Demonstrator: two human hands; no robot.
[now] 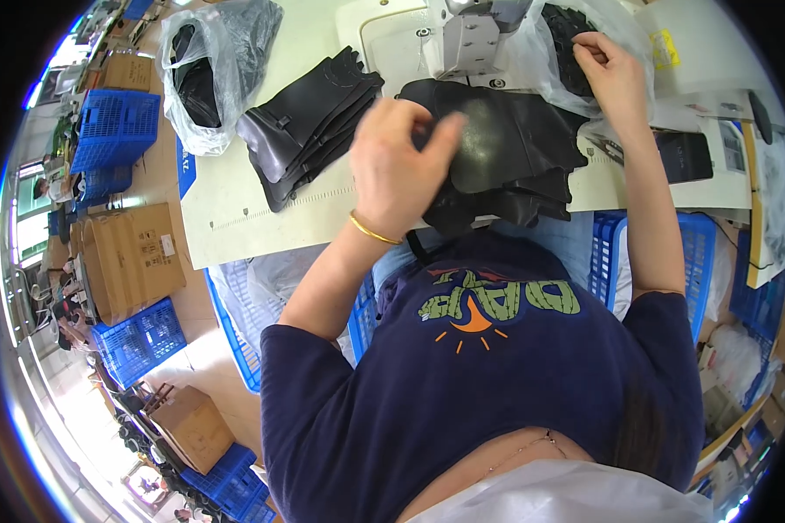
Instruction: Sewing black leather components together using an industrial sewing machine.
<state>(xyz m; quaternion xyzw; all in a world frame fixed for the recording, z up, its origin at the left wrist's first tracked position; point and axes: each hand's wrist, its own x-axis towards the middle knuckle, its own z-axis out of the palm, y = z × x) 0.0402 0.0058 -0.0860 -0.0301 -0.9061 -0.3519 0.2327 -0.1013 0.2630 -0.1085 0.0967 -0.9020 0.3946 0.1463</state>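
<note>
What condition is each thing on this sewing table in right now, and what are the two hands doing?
Left hand: fingers curled, pressing on the black leather piece.
Black leather piece: lying flat atop a loose pile at the table edge.
Right hand: reaching into the clear plastic bag; grip unclear.
Clear plastic bag: open, with dark pieces inside.
Stack of black leather pieces: piled, fanned out, untouched.
Second clear plastic bag: open-topped, crumpled, holding dark material.

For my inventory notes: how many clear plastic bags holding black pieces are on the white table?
2: one clear plastic bag at the table's far left, another far right under the right hand. More may be hidden.
</note>
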